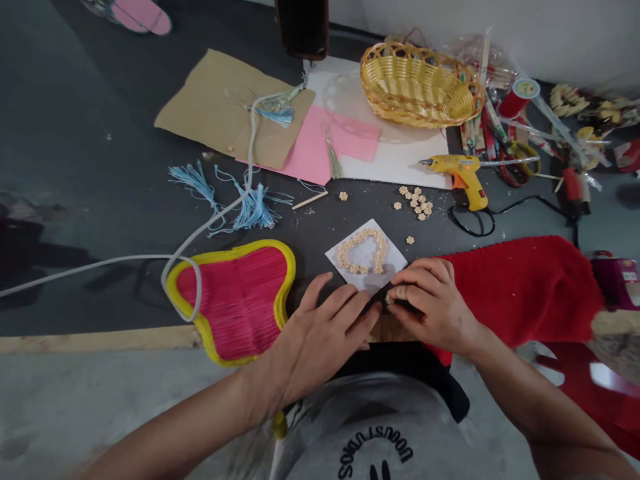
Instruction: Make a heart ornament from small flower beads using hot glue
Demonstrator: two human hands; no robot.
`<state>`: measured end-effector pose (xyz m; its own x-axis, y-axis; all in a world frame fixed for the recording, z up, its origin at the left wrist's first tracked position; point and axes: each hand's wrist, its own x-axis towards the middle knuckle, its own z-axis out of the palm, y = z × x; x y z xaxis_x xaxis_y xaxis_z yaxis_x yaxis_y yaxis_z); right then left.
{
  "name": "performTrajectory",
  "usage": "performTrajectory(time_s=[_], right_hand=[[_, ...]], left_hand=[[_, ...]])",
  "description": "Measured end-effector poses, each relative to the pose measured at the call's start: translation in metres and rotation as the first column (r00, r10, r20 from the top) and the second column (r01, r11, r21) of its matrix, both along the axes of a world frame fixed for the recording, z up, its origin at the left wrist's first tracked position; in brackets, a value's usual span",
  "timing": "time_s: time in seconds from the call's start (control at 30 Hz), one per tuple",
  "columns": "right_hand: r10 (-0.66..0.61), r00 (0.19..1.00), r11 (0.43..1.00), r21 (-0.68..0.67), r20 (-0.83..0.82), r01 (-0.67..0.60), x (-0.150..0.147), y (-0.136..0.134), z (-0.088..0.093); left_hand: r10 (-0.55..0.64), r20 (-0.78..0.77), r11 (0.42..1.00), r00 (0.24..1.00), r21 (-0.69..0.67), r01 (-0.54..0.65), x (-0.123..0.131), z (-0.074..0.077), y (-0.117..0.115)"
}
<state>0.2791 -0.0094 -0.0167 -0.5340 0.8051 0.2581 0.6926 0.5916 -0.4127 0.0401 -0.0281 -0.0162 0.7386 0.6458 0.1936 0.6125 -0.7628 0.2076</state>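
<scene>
A small square of white paper (334,255) lies turned like a diamond near the table's front edge. On it, small pale flower-shaped beads form a heart outline (384,250). My left hand (325,327) rests flat by the paper's lower corner, fingers stretched out and thumb side partly hidden. Between the thumb and fingers of my right hand (437,303) is a small flower bead (389,300), just beside the paper. A loose pile of flower beads (420,203) lies beyond the paper, with single ones nearby.
A yellow glue gun (463,177) with a black cord lies back right, near a wicker basket (420,87). Red cloth (525,287) is at the right. A pink mat with yellow edging (240,300), a grey cable (220,213) and blue tassels (255,210) are at the left.
</scene>
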Motion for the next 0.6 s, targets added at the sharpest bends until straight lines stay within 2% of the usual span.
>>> performTrajectory(time_s=[0.23, 0.37, 0.47, 0.6], right_hand=[[0.133, 0.991, 0.991, -0.017, 0.014, -0.132, 0.001, -0.013, 0.001], [0.202, 0.979, 0.979, 0.022, 0.008, -0.202, 0.005, -0.018, 0.005], [0.14, 0.99, 0.99, 0.036, -0.031, -0.139, 0.01, -0.014, 0.009], [-0.02, 0.999, 0.994, 0.104, -0.039, 0.024, 0.027, 0.002, 0.008]], left_hand=[[0.083, -0.015, 0.996, 0.996, 0.013, -0.083, 0.01, 0.007, 0.002], [0.085, -0.032, 0.996, 0.996, -0.037, -0.086, 0.018, 0.006, 0.005], [0.073, -0.076, 0.995, 0.994, -0.055, -0.078, 0.021, 0.006, 0.007], [0.044, -0.102, 0.998, 0.994, -0.042, -0.049, 0.019, 0.003, 0.005]])
